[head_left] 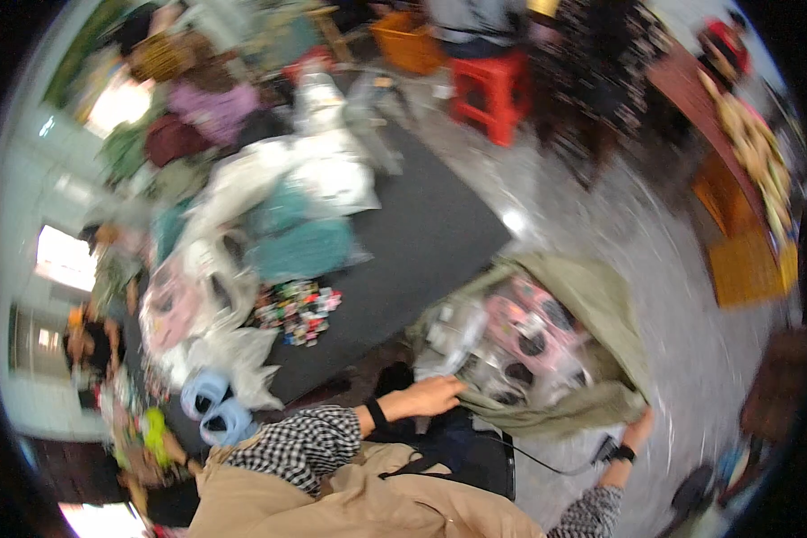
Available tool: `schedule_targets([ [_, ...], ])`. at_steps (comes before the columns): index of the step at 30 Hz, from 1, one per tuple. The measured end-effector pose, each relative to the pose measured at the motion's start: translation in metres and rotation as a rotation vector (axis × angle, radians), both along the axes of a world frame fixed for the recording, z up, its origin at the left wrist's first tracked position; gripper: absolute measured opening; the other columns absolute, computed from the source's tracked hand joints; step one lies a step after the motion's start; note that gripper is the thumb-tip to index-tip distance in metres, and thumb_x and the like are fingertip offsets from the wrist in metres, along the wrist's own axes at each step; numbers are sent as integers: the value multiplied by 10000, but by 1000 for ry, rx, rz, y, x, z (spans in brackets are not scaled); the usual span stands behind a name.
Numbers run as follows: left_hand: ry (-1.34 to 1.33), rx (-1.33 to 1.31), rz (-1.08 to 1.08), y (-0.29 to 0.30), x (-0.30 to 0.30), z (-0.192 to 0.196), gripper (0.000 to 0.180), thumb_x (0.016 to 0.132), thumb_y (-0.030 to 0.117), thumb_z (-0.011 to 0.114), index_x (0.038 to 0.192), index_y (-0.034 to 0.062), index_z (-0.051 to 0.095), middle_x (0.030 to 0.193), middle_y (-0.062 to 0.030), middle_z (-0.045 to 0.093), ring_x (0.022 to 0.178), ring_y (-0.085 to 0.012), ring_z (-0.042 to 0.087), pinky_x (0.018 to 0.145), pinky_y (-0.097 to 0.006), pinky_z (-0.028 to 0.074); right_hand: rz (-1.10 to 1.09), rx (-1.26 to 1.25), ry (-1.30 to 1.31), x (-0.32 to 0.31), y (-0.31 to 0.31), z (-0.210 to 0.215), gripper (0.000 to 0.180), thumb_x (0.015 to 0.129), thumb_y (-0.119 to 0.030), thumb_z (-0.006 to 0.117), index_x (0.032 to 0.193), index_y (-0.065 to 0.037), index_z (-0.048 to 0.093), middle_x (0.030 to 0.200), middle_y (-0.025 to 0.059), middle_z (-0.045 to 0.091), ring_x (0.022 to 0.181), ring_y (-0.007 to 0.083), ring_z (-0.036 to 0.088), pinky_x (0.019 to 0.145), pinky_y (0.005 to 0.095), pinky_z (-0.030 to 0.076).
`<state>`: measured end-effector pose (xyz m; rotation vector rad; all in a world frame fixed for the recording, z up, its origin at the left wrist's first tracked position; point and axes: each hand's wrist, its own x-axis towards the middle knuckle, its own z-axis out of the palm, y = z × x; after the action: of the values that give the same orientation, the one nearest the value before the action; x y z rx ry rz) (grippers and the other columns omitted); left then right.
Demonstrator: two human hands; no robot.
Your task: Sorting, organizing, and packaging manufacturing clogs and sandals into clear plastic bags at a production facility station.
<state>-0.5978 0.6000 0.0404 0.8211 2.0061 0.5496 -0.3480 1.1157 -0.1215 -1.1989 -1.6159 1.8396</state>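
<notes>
An olive-green cloth sack [611, 309] stands before me on the right with its mouth spread wide. Inside lie several clear plastic packets, among them a pink packet with dark round patches [536, 325]. My left hand [432, 395] is closed on the sack's near left rim. At the near right corner, my right hand [637, 429] grips the same rim; its fingers are partly hidden by the cloth.
Left of the sack, a dark table [421, 215] bears teal bagged goods [305, 247], white plastic bags [327, 175], small colourful pieces [298, 309] and blue rolled items [215, 408]. Beyond are a red stool [489, 94], an orange crate [408, 40] and other people. A black cable [547, 464] runs below the sack.
</notes>
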Motion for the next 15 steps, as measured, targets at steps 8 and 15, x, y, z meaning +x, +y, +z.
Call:
schedule_targets([
  [8,84,152,277,-111,52,32,421,955,209,523,1328,23,468,1259,-210,518,1158,-375,522,960,-445,451,17,319,146,-134,-57,117,503,960,-333,521,1354,-23,477,1392,118,476,1303,220,418,1086,362,314],
  [15,314,395,575,-221,61,71,418,919,166,557,1316,50,498,1269,-153,531,1168,-343,513,971,-420,432,707,66,111,-205,-316,147,276,972,-177,533,1187,-12,584,1154,58,605,948,156,597,846,272,473],
])
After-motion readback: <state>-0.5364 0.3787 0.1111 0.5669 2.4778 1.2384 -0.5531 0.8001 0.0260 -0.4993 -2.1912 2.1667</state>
